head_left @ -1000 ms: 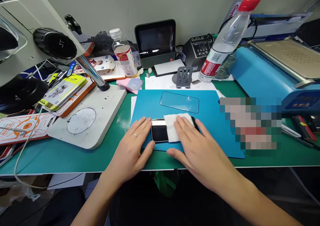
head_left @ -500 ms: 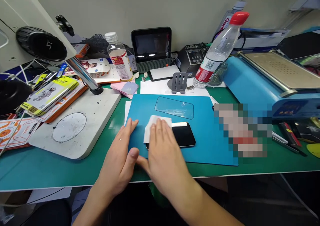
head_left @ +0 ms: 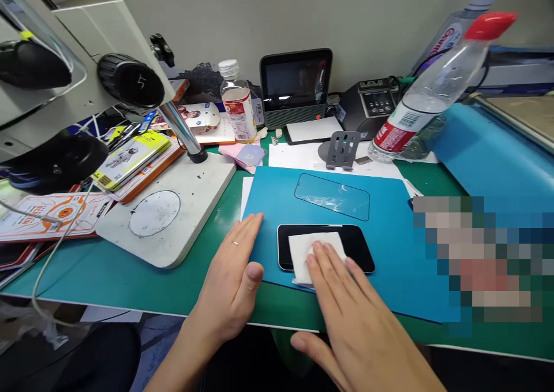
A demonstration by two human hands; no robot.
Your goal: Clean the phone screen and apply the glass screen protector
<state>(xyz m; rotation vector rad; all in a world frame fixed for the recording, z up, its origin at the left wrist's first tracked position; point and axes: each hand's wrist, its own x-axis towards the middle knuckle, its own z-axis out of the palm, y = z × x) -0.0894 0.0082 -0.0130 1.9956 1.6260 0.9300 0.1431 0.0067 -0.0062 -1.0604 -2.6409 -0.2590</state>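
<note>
A black-screened smartphone [head_left: 358, 247] lies face up on the blue mat [head_left: 402, 282]. Over its middle and front edge is a square white wipe [head_left: 303, 252]. My right hand [head_left: 352, 299] holds the wipe down against the screen under its fingertips, its thumb off to the side. Just left of the phone, my left hand [head_left: 234, 279] rests by the mat's edge, empty, with thumb and fingers apart. Behind the phone, a clear screen protector [head_left: 333, 197] with a dark border lies on the mat.
To the left stands a microscope base [head_left: 194, 207] beside stacked boxes [head_left: 134, 161]. A drink bottle [head_left: 239, 106], a screen device [head_left: 296, 86] and a grey phone stand [head_left: 342, 149] are at the back. A red-capped bottle [head_left: 402, 129] and a blue machine [head_left: 471, 149] are at right.
My right hand has slid the wipe from the phone's left end towards its middle and front edge, uncovering the left end. My left hand stays beside the phone. The camera view has shifted left.
</note>
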